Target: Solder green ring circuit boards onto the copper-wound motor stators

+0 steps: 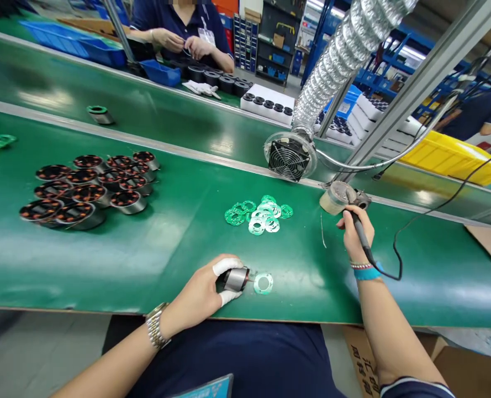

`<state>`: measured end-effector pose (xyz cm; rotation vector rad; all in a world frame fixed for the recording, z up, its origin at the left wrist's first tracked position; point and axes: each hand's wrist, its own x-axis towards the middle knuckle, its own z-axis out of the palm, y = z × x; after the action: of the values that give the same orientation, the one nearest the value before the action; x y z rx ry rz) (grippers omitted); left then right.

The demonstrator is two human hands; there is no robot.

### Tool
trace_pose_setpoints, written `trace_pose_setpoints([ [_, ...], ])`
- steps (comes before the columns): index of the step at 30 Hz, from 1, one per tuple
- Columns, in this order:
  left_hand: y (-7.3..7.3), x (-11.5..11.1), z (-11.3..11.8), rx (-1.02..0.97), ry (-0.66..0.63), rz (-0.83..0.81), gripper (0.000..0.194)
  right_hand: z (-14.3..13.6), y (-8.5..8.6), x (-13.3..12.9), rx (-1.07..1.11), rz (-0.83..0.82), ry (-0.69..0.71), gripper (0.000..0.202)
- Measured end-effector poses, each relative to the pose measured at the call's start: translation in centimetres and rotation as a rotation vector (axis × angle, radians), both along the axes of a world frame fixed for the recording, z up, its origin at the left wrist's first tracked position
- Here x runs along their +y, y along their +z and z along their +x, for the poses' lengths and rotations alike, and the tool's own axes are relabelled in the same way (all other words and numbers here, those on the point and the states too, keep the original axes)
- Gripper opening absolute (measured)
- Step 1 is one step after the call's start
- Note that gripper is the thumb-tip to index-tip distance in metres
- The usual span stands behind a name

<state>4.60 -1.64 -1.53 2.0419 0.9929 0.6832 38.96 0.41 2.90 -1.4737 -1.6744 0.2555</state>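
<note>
My left hand [206,293], with white tape on thumb and finger, grips a motor stator [236,279] lying on its side near the bench's front edge. Just right of it a ring-shaped green circuit board [263,284] lies flat; a thin wire seems to run between the two. My right hand [358,232] holds a soldering iron [362,237] like a pen. Its tip end points into or against a round pale tin [335,198] at the back of the bench. The tip itself is hidden. A thin strand of solder wire [323,229] hangs beside the tin.
Several ring boards [264,213] lie in a loose pile mid-bench. Copper-wound stators [90,193] stand grouped at the left. A fan [287,159] on a foil duct [344,61] overhangs the back edge. The iron's black cord [400,260] loops at right. Across, a co-worker's hands [187,45] handle something small.
</note>
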Motion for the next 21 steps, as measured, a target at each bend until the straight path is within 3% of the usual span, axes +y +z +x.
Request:
trace_pose_setpoints([
  [3, 0.1, 0.0, 0.3, -0.029, 0.092, -0.086, 0.039, -4.4, -0.5, -3.0, 0.064, -0.005, 0.000, 0.017],
  [6, 0.2, 0.1, 0.5, -0.054, 0.120, -0.143, 0.048, -8.3, -0.9, -5.3, 0.013, -0.065, 0.353, 0.033],
  [8, 0.2, 0.1, 0.6, -0.046, 0.103, -0.147, 0.050, -10.1, -1.1, -6.0, -0.008, -0.025, 0.488, 0.038],
  [16, -0.2, -0.7, 0.2, 0.047, 0.180, -0.007, 0.046, -11.8, -1.7, -5.6, -0.066, -0.039, 0.452, 0.031],
  [21, 0.3, -0.7, -1.1, 0.126, 0.120, -0.020, 0.048, -12.8, -2.4, -5.3, -0.010, -0.050, 0.379, 0.026],
])
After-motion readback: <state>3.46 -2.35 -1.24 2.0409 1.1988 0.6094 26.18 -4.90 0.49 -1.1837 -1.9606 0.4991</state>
